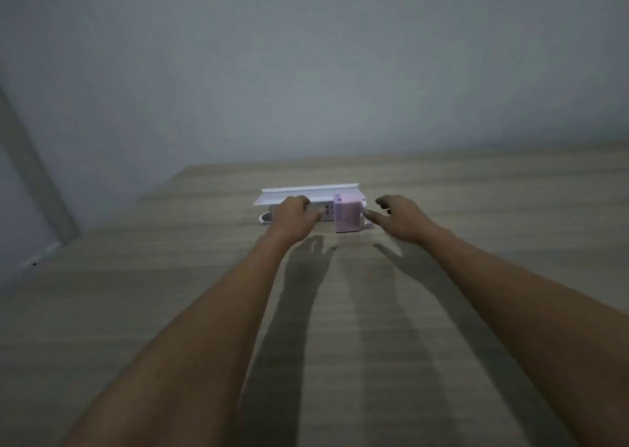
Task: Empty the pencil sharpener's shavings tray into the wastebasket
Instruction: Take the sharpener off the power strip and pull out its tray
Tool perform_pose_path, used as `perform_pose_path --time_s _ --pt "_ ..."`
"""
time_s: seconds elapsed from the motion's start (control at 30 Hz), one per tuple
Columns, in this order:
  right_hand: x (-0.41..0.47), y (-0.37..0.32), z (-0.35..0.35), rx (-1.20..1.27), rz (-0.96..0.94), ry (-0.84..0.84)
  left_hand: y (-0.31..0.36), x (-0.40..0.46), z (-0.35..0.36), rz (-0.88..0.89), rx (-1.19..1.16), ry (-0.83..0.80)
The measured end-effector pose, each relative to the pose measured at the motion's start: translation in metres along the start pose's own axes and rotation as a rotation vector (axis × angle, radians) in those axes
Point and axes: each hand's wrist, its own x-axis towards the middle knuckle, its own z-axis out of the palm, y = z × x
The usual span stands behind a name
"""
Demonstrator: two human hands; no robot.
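A small pink pencil sharpener (346,215) stands upright on the wooden table (340,310), far out in front of me. Both my arms are stretched toward it. My left hand (295,216) hovers just left of the sharpener with fingers loosely curled and pointing at it, holding nothing. My right hand (401,220) is just right of the sharpener, fingers spread, fingertips close to its right side by a small white crank. No wastebasket is in view.
A white power strip with a raised white lid or shelf (308,193) lies right behind the sharpener, partly hidden by my left hand. A grey wall (306,72) rises behind the table's far edge. The table's left edge runs diagonally.
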Motion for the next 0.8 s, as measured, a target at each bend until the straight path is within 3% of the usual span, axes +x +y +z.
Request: perform_pose_path --time_s 0.17,0.37,0.57,0.8 --pt "0.027 0.020 0.021 0.185 0.111 -0.006 -0.017 0.024 0.037 -0.150 -0.390 -0.099" --pt "0.045 0.038 0.040 0.512 0.125 -0.103 -0.024 0.048 0.067 -0.168 -0.598 -0.176" --pt "0.052 0.036 0.048 0.696 0.136 -0.133 -0.024 0.058 0.078 -0.125 -0.650 -0.206" --pt "0.046 0.030 0.046 0.731 0.164 -0.150 -0.026 0.054 0.076 -0.140 -0.650 -0.213"
